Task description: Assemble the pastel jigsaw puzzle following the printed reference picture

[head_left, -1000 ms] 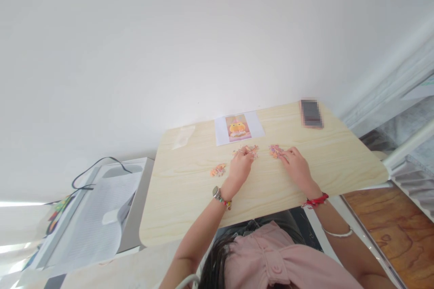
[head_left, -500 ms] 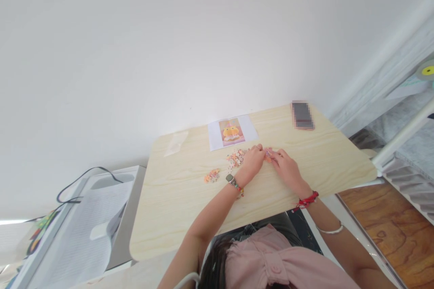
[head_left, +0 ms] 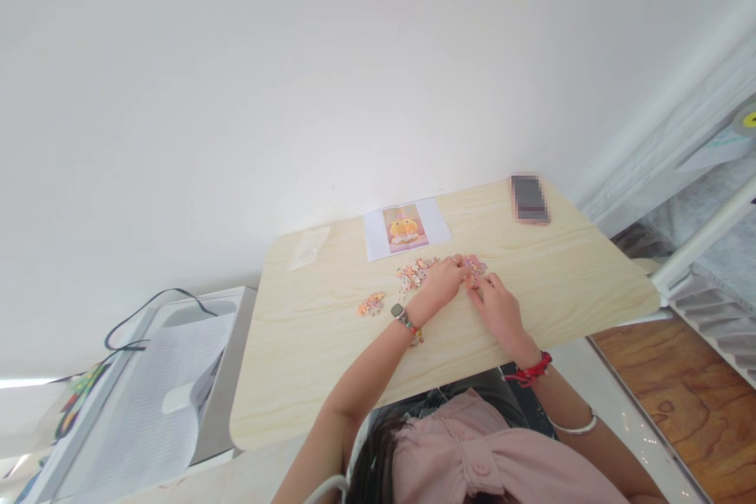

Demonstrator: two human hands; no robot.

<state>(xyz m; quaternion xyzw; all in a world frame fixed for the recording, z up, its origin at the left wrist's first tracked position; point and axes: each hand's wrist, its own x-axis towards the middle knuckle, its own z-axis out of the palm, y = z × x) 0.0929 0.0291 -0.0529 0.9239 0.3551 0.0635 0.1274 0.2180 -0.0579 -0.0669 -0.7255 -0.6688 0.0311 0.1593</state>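
Small jigsaw puzzle pieces lie in a middle pile (head_left: 413, 274), a smaller orange pile (head_left: 371, 304) to its left, and a pinkish cluster (head_left: 477, 266) on the right. My left hand (head_left: 440, 283) reaches between the middle pile and the pink cluster, fingers bent together; its fingertips hide whatever is in them. Close beside it, my right hand (head_left: 499, 313) has its thumb and fingers curled at the near edge of the cluster, around an orange puzzle piece (head_left: 469, 281). Behind the piles lies a printed sheet (head_left: 438, 222) with a picture of a yellow pumpkin-like figure.
The light wooden table (head_left: 307, 362) stands against a white wall. A phone (head_left: 530, 199) lies at its back right corner. A translucent sheet or bag (head_left: 308, 248) lies at the back left. Left of the table, a white unit holds lined paper (head_left: 153, 394) and a black cable.
My right hand has shifted slightly down and left, uncovering more of the pink cluster. My left hand has barely moved. The camera view has shifted slightly.
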